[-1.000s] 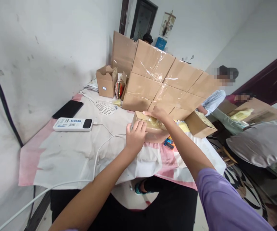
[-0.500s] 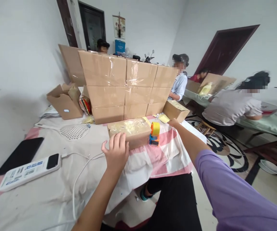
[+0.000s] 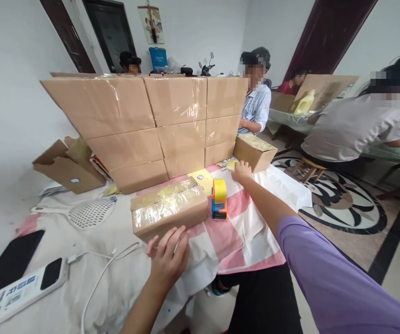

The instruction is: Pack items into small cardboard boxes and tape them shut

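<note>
My left hand [image 3: 170, 254] is open, fingers spread, at the lower front edge of a taped cardboard box [image 3: 172, 220]; contact is unclear. Farther off to the right, my right hand [image 3: 242, 171] reaches down to the tabletop with bent fingers, beside a flat yellow piece [image 3: 228, 163]. Its fingertips are hidden, so I cannot tell whether it grips that piece. An orange and blue tape dispenser [image 3: 219, 212] with a yellow tape roll [image 3: 220, 190] stands just right of the box. Behind the box lies a yellow sheet [image 3: 202, 178].
A tall wall of taped cartons [image 3: 182, 144] borders the table's back. Another box [image 3: 255, 153] sits back right, an open carton [image 3: 81, 174] back left. A white perforated paddle [image 3: 90, 213], power bank [image 3: 22, 294] and cable [image 3: 97, 273] lie left. Other people sit beyond.
The view has come closer and swung right. My left hand has moved from the box's top to its lower front edge. My right hand stays near the yellow piece, its fingers now more visible.
</note>
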### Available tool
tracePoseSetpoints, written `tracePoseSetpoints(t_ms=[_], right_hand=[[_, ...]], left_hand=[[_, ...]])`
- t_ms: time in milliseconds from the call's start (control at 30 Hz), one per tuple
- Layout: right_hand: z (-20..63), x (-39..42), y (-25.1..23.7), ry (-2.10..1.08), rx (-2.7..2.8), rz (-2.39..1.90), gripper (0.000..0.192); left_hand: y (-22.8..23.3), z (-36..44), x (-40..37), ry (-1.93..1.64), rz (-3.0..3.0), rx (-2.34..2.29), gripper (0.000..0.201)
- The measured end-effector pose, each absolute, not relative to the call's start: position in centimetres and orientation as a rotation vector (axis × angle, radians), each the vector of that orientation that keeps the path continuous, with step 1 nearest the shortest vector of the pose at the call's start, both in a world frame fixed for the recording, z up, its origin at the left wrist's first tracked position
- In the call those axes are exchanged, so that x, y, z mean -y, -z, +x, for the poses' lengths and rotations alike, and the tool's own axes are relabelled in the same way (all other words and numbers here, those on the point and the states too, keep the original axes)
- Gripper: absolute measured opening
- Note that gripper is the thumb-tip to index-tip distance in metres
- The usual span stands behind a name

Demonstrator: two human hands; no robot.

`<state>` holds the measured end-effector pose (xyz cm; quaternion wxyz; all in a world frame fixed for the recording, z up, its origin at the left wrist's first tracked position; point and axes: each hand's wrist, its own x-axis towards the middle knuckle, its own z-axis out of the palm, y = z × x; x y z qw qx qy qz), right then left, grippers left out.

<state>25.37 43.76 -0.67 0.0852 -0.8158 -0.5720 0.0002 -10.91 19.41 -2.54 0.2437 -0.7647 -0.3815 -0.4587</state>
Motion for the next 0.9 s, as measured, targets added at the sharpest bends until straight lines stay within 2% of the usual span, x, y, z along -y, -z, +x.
tracePoseSetpoints(t_ms=[67,267,533,700,900], right_hand=[[25.4,-43.7,1.0,0.039,1.837,-2.353,0.040],[24.5,-44.2,0.9,0.038,2.041,-2.173,0.039],[16.9,-49.9,0.0,-0.481,2.463,-1.772,0.030],[14.3,-51.0,0.3,-0.611,2.503,-1.726,0.020],[14.1,-49.6,0.1,-0.713,2.317,-1.724,0.021]], left_hand=[[3.0,-10.8,-19.4,1.268,-2.119,1.033,0.020],[3.7,-10.9,-18.9,1.225,-2.253,1.037,0.023],[4.8,-9.8,-18.6,1.288,-2.400,0.961,0.023],[5.0,-9.7,-18.5,1.290,-2.447,0.952,0.023],[4.7,-9.6,-18.2,1.293,-2.458,0.947,0.023]])
